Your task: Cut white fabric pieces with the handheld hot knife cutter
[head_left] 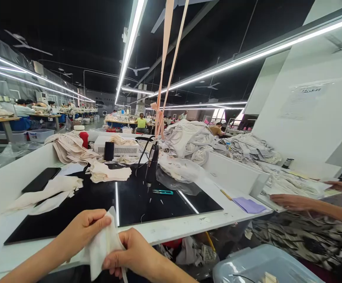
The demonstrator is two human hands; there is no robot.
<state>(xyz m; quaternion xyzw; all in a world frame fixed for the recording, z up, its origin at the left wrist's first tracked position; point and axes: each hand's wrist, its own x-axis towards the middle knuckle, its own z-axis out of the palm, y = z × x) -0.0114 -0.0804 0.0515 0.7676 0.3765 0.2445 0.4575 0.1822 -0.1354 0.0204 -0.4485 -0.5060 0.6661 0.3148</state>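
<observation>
A piece of cream fabric (102,247) is stretched between my two hands at the table's front edge. My left hand (90,226) pinches its upper end between thumb and fingers. Lower down and to the right, my right hand (132,251) is closed on the other side of the cloth. Beyond them lies a glossy black board (97,204). On the board are teal thread snips (162,192) and, hanging from peach fabric strips (159,114), a dark hand-held tool (152,161) with its tip downward. Cream fabric pieces (109,173) lie stacked behind, with more pieces (53,190) at the left.
A phone (41,179) rests at the left, near a white vented box (122,147). Pale garments (188,137) are heaped at the back. A purple cloth (249,205) lies on the right. A co-worker's hands (295,202) work there, above a plastic bin (262,263).
</observation>
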